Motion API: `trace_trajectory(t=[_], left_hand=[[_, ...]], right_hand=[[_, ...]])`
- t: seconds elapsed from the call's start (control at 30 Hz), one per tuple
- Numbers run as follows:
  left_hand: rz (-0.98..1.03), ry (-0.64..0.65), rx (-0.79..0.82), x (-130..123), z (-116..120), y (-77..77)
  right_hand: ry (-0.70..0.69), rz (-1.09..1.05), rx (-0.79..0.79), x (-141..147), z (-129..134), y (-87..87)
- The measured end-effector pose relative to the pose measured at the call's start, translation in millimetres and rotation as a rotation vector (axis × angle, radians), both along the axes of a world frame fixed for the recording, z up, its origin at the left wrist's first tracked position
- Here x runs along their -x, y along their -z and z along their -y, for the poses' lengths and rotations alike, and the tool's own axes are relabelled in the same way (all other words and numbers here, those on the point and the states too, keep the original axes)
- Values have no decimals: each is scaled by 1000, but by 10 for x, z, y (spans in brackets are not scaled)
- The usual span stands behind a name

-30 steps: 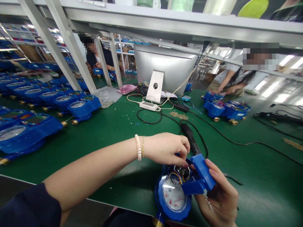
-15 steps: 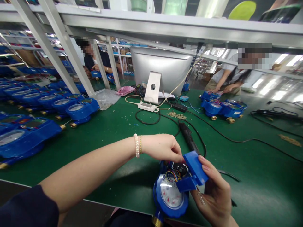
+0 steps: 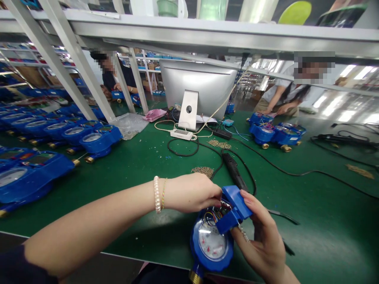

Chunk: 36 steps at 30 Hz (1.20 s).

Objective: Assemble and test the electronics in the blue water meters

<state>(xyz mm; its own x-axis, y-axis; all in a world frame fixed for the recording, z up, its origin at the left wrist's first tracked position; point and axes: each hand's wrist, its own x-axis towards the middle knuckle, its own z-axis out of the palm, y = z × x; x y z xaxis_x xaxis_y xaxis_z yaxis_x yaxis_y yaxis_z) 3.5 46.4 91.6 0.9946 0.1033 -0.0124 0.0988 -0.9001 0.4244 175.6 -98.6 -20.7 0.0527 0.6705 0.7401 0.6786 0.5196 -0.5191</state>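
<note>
A blue water meter with a round dial and a brass fitting lies at the table's front edge. My right hand grips its blue plastic cover, tilted up at the meter's right side. A short beaded chain hangs by the right thumb. My left hand, with a pearl bracelet at the wrist, reaches under the cover. Its fingers are bent together at the housing, where coloured wires show; what they pinch is hidden.
Behind the hands lie a black electric screwdriver and piles of small screws. Rows of blue meters stand at left, more at right. A monitor stands behind cables. Two people sit opposite.
My left hand has shifted left and slightly down, exposing a screw pile behind it. The cover in my right hand has moved slightly left and up. The camera view has shifted a little.
</note>
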Motion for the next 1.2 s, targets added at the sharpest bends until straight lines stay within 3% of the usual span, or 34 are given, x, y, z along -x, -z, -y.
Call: trace_trajectory(t=[0.1, 0.27, 0.47, 0.6, 0.77, 0.9, 1.0, 1.2], left_hand=[[-24, -39, 124, 26, -33, -5], [-143, -93, 538, 90, -96, -43], [-80, -267, 828, 135, 30, 134], [62, -377, 890, 230, 92, 340], [193, -577, 953, 423, 123, 708], [292, -662, 993, 502, 192, 931], [336, -685, 947, 521, 251, 970], [360, -754, 750, 500, 380, 929]], right_hand=[[6, 19, 48, 23, -14, -77], [54, 87, 112, 30, -64, -258], [113, 133, 286, 61, -93, -479], [69, 62, 320, 67, -53, -520], [82, -327, 475, 82, 26, -434], [-119, -642, 647, 172, 20, -465], [-210, -757, 700, 236, -6, -545], [-66, -674, 635, 299, -27, -557]])
